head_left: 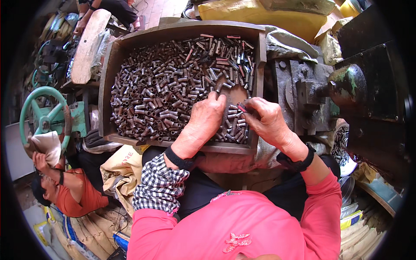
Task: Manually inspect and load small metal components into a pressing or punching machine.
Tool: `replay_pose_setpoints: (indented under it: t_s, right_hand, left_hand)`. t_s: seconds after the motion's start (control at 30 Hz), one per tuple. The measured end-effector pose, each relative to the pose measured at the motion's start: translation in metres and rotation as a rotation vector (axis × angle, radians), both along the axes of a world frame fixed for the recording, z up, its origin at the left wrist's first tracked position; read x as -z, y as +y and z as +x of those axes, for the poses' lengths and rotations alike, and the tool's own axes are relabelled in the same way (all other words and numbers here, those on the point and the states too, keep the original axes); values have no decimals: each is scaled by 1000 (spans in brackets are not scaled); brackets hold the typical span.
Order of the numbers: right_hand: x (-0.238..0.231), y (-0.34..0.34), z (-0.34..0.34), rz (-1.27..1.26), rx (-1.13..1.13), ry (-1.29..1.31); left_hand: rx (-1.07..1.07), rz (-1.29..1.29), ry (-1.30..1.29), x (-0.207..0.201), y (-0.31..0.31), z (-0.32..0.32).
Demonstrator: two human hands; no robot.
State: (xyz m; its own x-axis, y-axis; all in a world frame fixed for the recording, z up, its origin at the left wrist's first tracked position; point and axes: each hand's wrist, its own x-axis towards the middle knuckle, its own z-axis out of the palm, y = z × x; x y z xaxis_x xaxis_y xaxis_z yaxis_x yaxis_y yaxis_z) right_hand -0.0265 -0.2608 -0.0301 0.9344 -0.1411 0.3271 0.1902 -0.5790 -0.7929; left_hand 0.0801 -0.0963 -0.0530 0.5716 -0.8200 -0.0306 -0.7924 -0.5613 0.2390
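Observation:
A rusty metal tray [108, 73] in front of me is heaped with several short dark metal tubes [160, 86]. My left hand [206, 117] lies palm down on the tubes at the tray's lower right, fingers spread over them beside a bare patch of tray floor. My right hand [266, 119] is at the tray's right edge, its fingers pinched on a small tube [243, 108] with a reddish end. Both wrists wear black bands.
A dark heavy machine [346, 91] stands right of the tray. At left are a green handwheel [43, 117] and a person in an orange shirt [73, 193] holding a cloth. Sacks [121, 173] lie below the tray, and another person sits at top left.

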Motion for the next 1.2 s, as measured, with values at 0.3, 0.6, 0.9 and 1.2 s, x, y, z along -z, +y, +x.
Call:
replay_pose_setpoints:
  t_s: [0.3,0.6,0.9,1.2]
  right_hand:
    - [-6,-10,-3,583,77,425]
    - [-5,-18,-3,851,52,454]
    - [3,-20,-5,910,-8,468]
    - [6,-22,-5,1095,-54,512]
  left_hand:
    - [-346,-511,1260,-22,1,-7]
    - [-468,-742,1533,-19,2,-3]
    - [-480,-765,1533,-19,2,-5]
    - [-446,-732,1486,-25,2,-5]
